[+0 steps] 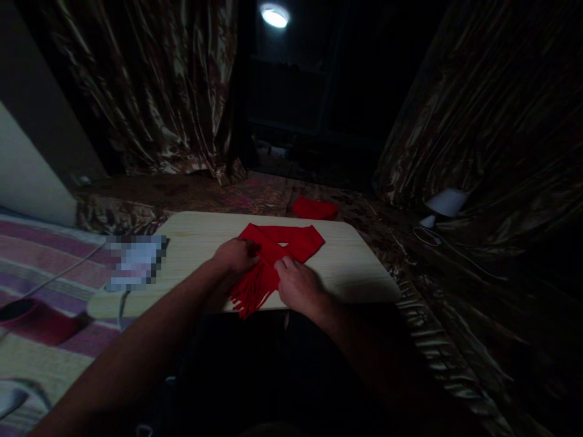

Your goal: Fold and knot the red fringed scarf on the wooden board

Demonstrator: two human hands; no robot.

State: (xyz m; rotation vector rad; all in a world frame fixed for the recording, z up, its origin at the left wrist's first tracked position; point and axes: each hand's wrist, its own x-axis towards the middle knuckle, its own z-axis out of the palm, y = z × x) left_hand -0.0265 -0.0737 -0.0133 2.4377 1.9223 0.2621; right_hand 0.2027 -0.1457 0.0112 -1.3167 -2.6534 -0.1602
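A red fringed scarf [291, 240] lies partly folded on a small light wooden table [355, 261], its fringe hanging over the near edge. My left hand [235, 255] is closed on the scarf's left fold. My right hand [298, 284] presses on the scarf near the fringe, fingers curled on the cloth. A second red folded cloth [315, 208] lies beyond the table's far edge.
A blurred pale object [134, 261] sits on the table's left end. A striped bed cover [40, 267] is at the left, a dark red cup-like thing [39, 318] on it. Shiny brown curtains hang behind. A white lamp [445, 205] with a cable lies at the right.
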